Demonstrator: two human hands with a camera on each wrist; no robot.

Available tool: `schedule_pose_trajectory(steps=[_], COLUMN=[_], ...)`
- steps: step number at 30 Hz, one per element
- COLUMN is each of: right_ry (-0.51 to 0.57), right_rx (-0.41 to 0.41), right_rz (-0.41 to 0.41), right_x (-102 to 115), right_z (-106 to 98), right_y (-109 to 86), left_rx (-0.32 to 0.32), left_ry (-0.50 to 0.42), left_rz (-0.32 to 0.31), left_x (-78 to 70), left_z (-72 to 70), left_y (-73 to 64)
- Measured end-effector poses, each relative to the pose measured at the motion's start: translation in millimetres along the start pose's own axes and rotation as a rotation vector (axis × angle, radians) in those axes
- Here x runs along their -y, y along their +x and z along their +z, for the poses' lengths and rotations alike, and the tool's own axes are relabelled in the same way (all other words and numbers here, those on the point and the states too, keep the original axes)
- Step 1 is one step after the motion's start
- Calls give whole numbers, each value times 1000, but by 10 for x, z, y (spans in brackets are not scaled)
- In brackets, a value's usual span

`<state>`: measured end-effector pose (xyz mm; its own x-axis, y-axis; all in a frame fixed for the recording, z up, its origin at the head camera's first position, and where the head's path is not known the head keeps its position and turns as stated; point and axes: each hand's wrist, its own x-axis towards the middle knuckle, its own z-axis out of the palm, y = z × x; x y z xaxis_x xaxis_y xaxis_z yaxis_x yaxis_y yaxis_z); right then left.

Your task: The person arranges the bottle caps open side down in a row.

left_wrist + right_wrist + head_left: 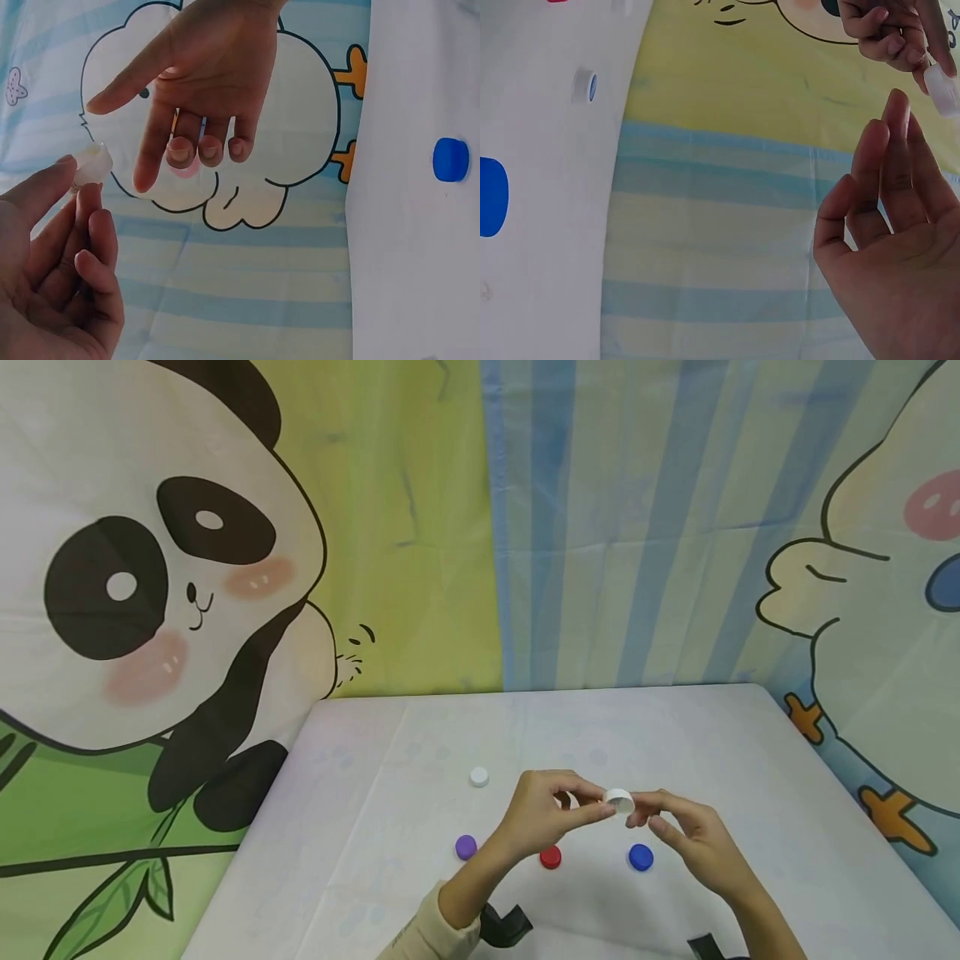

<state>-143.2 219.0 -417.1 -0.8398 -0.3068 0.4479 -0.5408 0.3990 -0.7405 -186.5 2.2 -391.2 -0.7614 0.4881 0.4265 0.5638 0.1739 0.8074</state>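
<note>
My left hand [547,814] pinches a white bottle cap [619,801] between thumb and fingertips, above the table. The cap's hollow side faces partly toward me in the head view. In the left wrist view the cap [93,163] sits at the tips of the thumb and index finger, the other fingers loosely bent. My right hand [693,839] is just right of the cap, palm facing it, fingers slightly bent and holding nothing. In the right wrist view a small gap shows between its fingertips [896,105] and the cap [941,91].
On the white table [405,893] lie a purple cap [466,847], a red cap [551,858], a blue cap [641,857] and, farther back, another white cap [479,777]. Cartoon-printed cloths [420,527] hang behind and beside the table.
</note>
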Motion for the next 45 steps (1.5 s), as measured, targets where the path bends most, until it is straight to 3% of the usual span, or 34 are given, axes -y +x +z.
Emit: schedule_pose_trajectory(steps=[6, 9, 12, 16, 20, 28, 38, 45], right_ry=[148, 220, 283, 380, 440, 435, 183, 156], right_rx=[133, 159, 177, 209, 210, 171, 10, -71], right_rz=[78, 62, 43, 23, 27, 28, 119, -2], right_x=[-33, -29, -8, 21, 37, 73, 77, 81], right_z=[1, -14, -25, -15, 5, 27, 77, 105], right_y=[1, 16, 42, 77, 94, 109, 66, 91], left_rx=[-84, -119, -135, -130, -126, -132, -140, -136], left_ry=[299, 449, 533, 585, 614, 617, 546, 511], left_rz=[385, 556, 670, 752, 777, 751, 684, 630], left_x=[7, -2, -20, -42, -44, -13, 56, 46], left_z=[-30, -53, -75, -91, -96, -88, -55, -76], left_y=[5, 6, 7, 6, 2, -7, -5, -12])
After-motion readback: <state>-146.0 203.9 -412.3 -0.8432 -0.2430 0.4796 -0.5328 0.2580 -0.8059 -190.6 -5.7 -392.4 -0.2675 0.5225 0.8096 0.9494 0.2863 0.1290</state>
